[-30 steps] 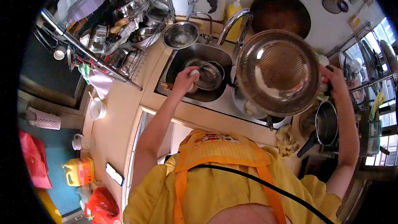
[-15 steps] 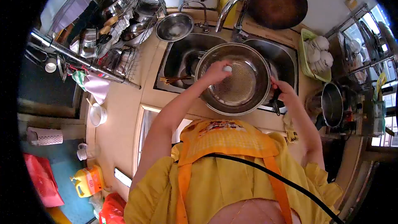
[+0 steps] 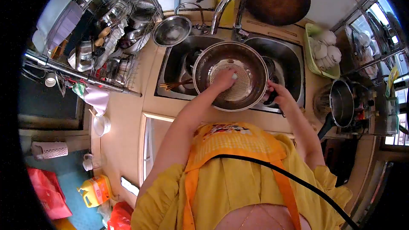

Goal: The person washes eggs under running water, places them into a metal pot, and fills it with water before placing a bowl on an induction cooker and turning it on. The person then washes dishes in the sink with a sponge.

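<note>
A large round metal wok (image 3: 251, 70) with a honeycomb-patterned bottom rests over the double sink (image 3: 294, 70), tilted a little. My left hand (image 3: 222, 81) is inside it, fingers closed round a small whitish thing (image 3: 234, 76) against the bottom; what it is I cannot make out. At the wok's right side my right hand (image 3: 279, 92) grips the wok by its black handle (image 3: 270, 98). The chrome faucet (image 3: 221, 10) arches above the far rim. Wooden chopsticks (image 3: 172, 85) lie at the sink's left edge.
A metal bowl (image 3: 172, 31) stands behind the left basin. A large dark pan (image 3: 277, 0) leans on the back wall. Right of the sink are a green basket (image 3: 311, 55) of white bowls and a black-handled pot (image 3: 342, 102). A loaded dish rack (image 3: 81, 68) is at left.
My left hand has moved from the wok's left side towards its middle and nearer to me. My right hand keeps its grip. The whole view has shifted slightly.
</note>
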### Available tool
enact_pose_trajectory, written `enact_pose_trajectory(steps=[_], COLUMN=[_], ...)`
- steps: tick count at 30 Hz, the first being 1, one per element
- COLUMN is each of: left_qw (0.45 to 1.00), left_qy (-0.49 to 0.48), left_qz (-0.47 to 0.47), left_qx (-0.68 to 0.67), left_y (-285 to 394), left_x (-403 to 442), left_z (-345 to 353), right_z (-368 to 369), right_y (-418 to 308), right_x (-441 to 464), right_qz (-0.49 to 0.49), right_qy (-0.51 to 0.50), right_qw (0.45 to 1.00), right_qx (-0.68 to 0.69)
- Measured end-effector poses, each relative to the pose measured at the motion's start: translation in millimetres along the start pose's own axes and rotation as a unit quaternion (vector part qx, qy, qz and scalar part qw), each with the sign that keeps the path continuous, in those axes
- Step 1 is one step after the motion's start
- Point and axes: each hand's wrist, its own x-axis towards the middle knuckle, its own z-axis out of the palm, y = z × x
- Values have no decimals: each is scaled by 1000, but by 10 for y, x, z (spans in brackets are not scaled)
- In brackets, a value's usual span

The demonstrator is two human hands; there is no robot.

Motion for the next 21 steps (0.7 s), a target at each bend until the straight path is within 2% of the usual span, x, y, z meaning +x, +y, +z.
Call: enact_pose_trajectory(steps=[6,9,12,18,21], left_qw=[997,997,998,995,998], left_qy=[45,48,15,40,-25], left_qz=[44,8,18,60,-2], left_qx=[47,55,51,70,59], left_y=[-123,-63,-36,-112,-41], left_x=[40,19,36,29,41], left_z=[229,225,167,230,193], right_z=[-87,-95,-102,-208,-273], right_y=[23,44,46,77,66], right_x=[51,59,66,148,188], right_qz=[5,5,8,0,-6], right_qy=[-4,8,3,-26,-37], right_qw=[1000,1000,1000,1000,999], right_qx=[-7,2,11,-2,-25])
